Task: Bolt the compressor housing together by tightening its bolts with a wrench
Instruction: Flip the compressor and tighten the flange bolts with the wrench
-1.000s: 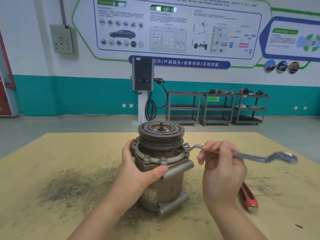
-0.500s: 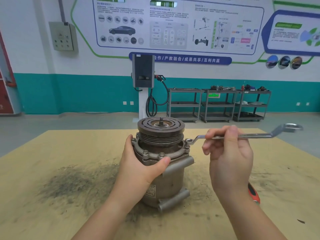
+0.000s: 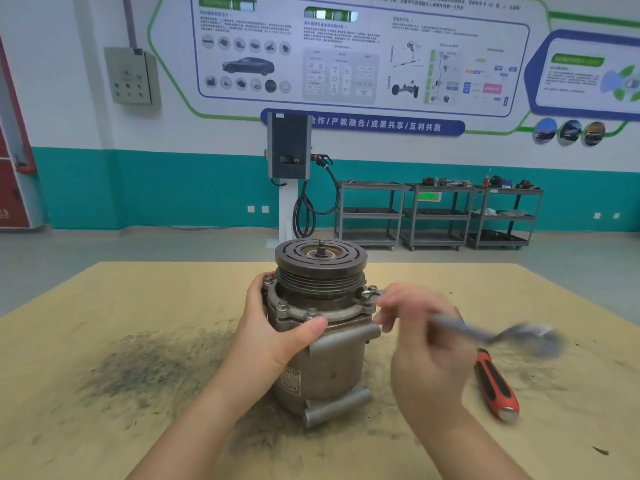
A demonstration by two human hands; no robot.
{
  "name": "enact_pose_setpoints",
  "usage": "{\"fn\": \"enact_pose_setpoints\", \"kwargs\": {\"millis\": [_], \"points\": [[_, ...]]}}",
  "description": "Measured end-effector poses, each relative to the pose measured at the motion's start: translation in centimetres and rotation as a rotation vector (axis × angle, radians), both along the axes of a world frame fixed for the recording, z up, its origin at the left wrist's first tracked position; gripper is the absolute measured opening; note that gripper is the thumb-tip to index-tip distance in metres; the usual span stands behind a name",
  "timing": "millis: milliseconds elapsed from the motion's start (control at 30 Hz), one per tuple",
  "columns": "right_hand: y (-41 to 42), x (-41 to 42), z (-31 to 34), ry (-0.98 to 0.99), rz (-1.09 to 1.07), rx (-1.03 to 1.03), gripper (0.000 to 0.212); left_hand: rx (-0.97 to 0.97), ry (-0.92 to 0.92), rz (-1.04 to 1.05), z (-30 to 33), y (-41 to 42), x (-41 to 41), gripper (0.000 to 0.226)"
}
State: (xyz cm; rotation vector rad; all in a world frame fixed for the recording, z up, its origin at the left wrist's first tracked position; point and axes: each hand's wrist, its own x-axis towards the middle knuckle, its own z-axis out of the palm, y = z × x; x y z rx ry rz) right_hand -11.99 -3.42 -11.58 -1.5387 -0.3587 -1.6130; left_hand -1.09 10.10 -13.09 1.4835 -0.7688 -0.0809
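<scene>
Bench (image 3: 104, 306): tan top, dark grime smeared left of centre.
Left hand (image 3: 277, 327): wrapped around the compressor housing's flange, thumb across the front.
Compressor housing (image 3: 329, 362): upright at mid-bench, pulley on top, bolts (image 3: 282, 304) round the flange.
Wrench (image 3: 485, 332): ring end on the right-side bolt, blurred.
Right hand (image 3: 426, 337): gripping the wrench shaft.
Screwdriver (image 3: 495, 382): red-handled, lying on the bench, right.

bare left hand (image 3: 277, 337), bare right hand (image 3: 426, 344), sleeveless forearms
</scene>
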Motion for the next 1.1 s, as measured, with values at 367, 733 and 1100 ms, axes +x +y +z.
{"fn": "enact_pose_setpoints", "kwargs": {"millis": [367, 733, 1100], "points": [[0.9, -1.4, 1.6, 0.028, -0.054, -0.062, 0.020, 0.060, 0.023, 0.031, 0.1, 0.1, -0.8, 0.132], [-2.8, -0.5, 2.9, 0.199, 0.521, 0.892, 0.043, 0.074, 0.030, 0.029, 0.1, 0.2, -0.9, 0.135], [0.2, -1.1, -0.5, -0.068, 0.085, 0.258, 0.030, 0.070, 0.058, 0.012, 0.2, 0.2, -0.9, 0.130]]}}
